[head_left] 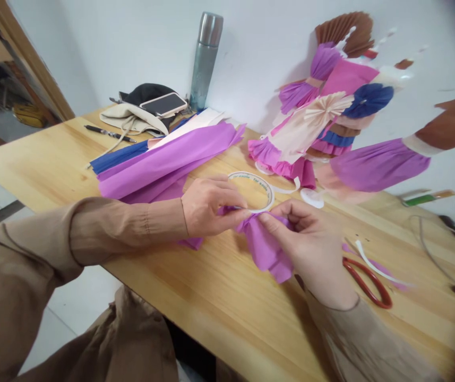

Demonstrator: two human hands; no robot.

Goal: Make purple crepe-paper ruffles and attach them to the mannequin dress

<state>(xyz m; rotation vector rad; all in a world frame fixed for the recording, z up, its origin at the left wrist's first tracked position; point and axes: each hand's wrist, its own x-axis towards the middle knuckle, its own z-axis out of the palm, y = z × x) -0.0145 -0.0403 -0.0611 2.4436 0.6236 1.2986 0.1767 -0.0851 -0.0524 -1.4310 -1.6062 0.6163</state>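
Both of my hands pinch a folded piece of purple crepe paper (267, 249) over the wooden table (219, 297). My left hand (207, 207) grips its pleated middle from the left, fingers closed. My right hand (315, 249) holds the fanned end from the right, thumb and forefinger pressed on the paper. A roll of white double-sided tape (256, 190) lies just behind my fingers, with a loose strip trailing to its right.
Long purple, blue and cream pleated paper strips (163, 159) lie at the left. A pile of finished paper fans (323, 116) leans on the wall. Red-handled scissors (366, 281) lie at the right. A phone (164, 104), a pen (108, 133) and a steel flask (205, 58) sit at the back.
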